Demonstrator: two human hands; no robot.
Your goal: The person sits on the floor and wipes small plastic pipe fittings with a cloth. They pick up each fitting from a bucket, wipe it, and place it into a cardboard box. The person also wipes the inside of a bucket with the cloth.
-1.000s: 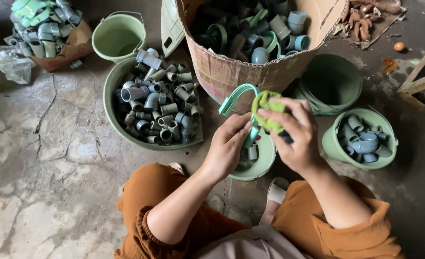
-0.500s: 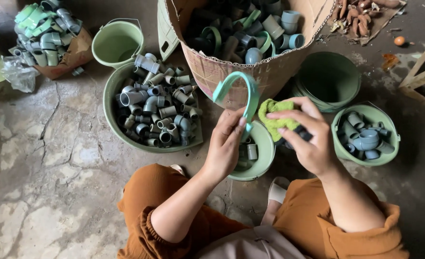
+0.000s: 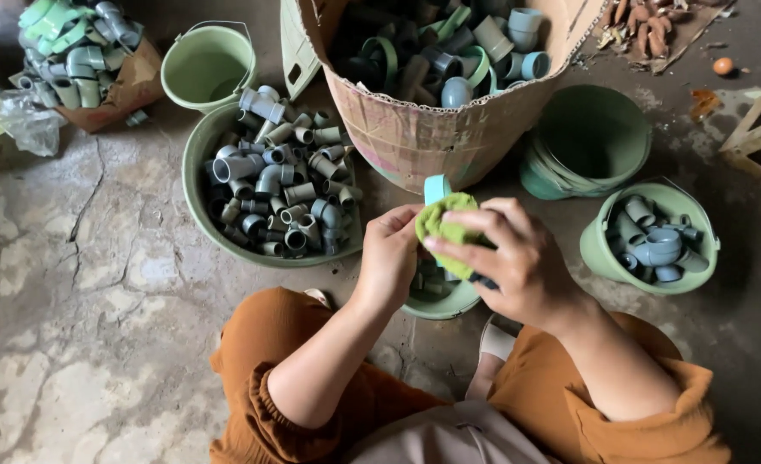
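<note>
My left hand (image 3: 389, 254) grips a teal curved plastic clamp (image 3: 436, 187); only its top end shows above the cloth. My right hand (image 3: 518, 258) presses a yellow-green cloth (image 3: 443, 225) against that clamp, covering most of it. Both hands hover over a small green bowl (image 3: 449, 302) with a few grey fittings inside, set between my knees in orange trousers.
A wide green basin (image 3: 193, 202) of grey pipe fittings lies left. A cardboard drum (image 3: 432, 129) of fittings stands ahead. Right are a stack of green buckets (image 3: 587, 142) and a bucket (image 3: 599, 258) with fittings. An empty green bucket (image 3: 207, 64) and a heap of fittings (image 3: 71, 51) sit far left.
The clamp, held high and in plain sight before, has come down and turned. My right hand has moved left with the cloth and now covers the clamp.
</note>
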